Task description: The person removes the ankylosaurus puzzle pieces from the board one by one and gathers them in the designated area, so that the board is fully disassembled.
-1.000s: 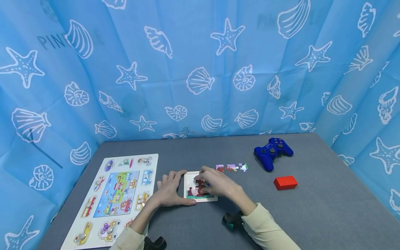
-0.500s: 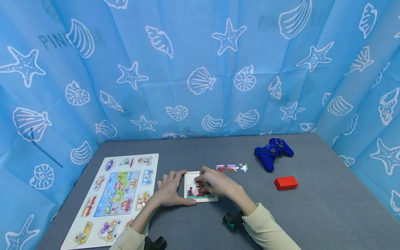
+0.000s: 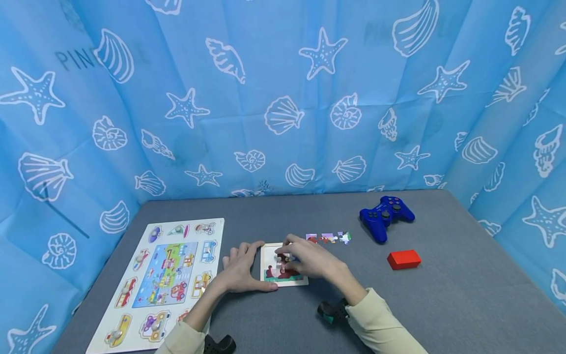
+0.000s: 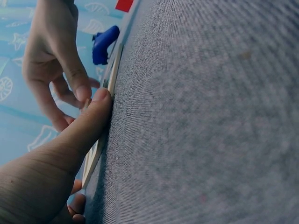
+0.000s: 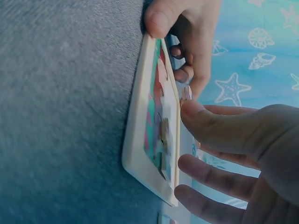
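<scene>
In the head view a small wooden puzzle tray [image 3: 268,250] lies on the table, its lower part filled with brown, pink and green jigsaw pieces. My left hand [image 3: 240,273] grips it at the left side, thumb along the near edge and index finger by the far corner. Above the tray my right hand [image 3: 309,258] pinches a small puzzle piece [image 5: 187,92] between thumb and forefinger, raised off the tray in the right wrist view. The other right fingers are spread beside the tray. The piece's picture is hidden. Several loose puzzle pieces [image 3: 328,238] lie just beyond my right hand.
A large white knob puzzle board [image 3: 143,236] with vehicle shapes lies at left, partly under my left forearm. To the right are a blue game controller [image 3: 384,216] and a red block [image 3: 404,259]. A blue shell-patterned curtain [image 3: 283,147] borders the grey table.
My right hand's fingertips have shifted slightly over the tray, and a small piece now shows between them. The left hand and tray stay put.
</scene>
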Tool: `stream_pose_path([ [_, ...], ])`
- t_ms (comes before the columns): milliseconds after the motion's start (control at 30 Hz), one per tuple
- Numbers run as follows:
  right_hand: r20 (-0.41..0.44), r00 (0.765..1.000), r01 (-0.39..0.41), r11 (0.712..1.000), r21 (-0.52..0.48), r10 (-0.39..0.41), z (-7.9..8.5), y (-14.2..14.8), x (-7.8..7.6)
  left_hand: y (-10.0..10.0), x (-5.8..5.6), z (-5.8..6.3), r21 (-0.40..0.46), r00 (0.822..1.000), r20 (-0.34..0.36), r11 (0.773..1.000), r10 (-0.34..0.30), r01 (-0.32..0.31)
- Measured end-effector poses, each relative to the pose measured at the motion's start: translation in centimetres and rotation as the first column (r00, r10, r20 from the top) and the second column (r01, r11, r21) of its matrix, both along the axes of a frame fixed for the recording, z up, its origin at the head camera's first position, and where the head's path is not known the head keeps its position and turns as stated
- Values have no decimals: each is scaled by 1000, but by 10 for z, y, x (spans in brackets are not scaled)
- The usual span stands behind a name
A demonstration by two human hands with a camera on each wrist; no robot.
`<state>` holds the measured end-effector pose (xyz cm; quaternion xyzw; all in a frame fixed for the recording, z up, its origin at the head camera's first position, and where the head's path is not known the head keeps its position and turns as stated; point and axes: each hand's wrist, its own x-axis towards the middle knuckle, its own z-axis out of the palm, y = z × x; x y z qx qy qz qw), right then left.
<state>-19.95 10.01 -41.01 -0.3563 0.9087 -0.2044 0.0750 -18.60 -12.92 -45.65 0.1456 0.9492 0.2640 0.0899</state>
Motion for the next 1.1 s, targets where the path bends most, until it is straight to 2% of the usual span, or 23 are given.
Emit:
stream_pose_path([
  [267,-13,1000,7,1000,-14,-7,5,14,0,0,-1,-1,-8,1000,0,1000,13,-13],
  [600,-39,999,-18,1000,-2,18,4,49,-1,0,1,-1,-12,1000,-4,1000,11,-11],
  [1100,44,993,109,992,59,-112,4,89,-3,1,0,-1,-3,1000,-2,1000,17,-17],
])
